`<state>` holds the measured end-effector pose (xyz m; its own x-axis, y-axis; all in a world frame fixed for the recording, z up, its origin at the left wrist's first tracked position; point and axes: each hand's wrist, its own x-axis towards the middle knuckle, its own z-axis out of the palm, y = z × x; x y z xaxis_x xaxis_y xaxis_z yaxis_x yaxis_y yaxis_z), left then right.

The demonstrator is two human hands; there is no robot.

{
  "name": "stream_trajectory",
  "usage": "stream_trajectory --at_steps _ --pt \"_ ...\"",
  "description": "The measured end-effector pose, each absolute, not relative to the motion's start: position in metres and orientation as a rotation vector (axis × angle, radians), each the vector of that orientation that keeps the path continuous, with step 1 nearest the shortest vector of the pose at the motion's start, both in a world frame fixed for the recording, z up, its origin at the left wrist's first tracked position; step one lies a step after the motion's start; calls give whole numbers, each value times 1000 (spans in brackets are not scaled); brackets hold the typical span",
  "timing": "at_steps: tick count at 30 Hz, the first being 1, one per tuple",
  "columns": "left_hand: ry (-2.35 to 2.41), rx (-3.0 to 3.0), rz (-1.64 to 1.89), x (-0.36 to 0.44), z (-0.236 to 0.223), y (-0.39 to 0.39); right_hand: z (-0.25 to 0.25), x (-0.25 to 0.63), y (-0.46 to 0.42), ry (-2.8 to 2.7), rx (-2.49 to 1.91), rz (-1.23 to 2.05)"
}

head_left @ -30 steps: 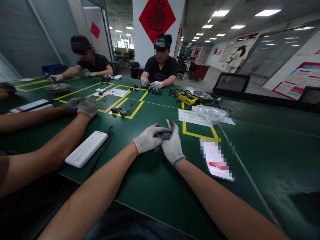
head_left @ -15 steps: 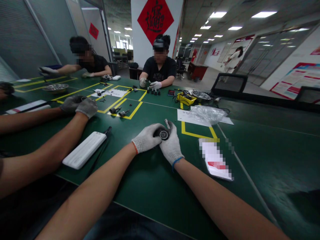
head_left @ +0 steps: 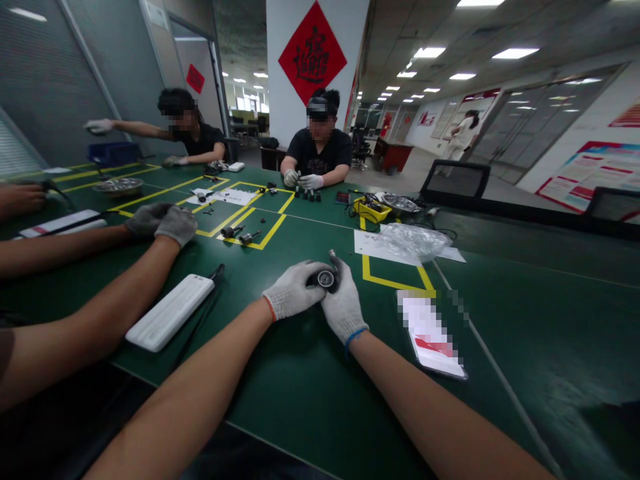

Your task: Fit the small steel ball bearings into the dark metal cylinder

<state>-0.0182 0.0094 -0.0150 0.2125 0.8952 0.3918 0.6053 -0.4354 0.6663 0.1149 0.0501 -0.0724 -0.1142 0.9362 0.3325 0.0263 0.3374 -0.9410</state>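
Both of my hands wear white knit gloves with dark, soiled fingers. Between them is a round metal part (head_left: 326, 279), its pale ring-shaped end facing me. My left hand (head_left: 295, 288) closes on it from the left, with the thumb and fingers at its rim. My right hand (head_left: 345, 303) wraps around its right side. A narrow metal shaft (head_left: 333, 256) sticks up above my right fingers; whether it belongs to the round part I cannot tell. Two similar cylindrical parts with shafts (head_left: 249, 237) lie inside a yellow taped box beyond my left hand.
A white power bank (head_left: 171, 312) with a cable lies left of my forearm, a phone (head_left: 431, 335) to my right. Ahead are a plastic bag (head_left: 414, 243) on paper and a yellow tray (head_left: 373, 211). A co-worker's gloved hands (head_left: 175, 225) are at left; two people sit opposite.
The ring-shaped end has turned more squarely toward me, and my hands remain closed around the part. The far-left co-worker's arm has risen and reached outward. The view has tilted slightly up.
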Motion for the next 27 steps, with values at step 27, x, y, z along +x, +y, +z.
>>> stream_trajectory --at_steps 27 --pt "1791 1991 1467 -9 -29 5 -56 118 36 -1620 -991 1086"
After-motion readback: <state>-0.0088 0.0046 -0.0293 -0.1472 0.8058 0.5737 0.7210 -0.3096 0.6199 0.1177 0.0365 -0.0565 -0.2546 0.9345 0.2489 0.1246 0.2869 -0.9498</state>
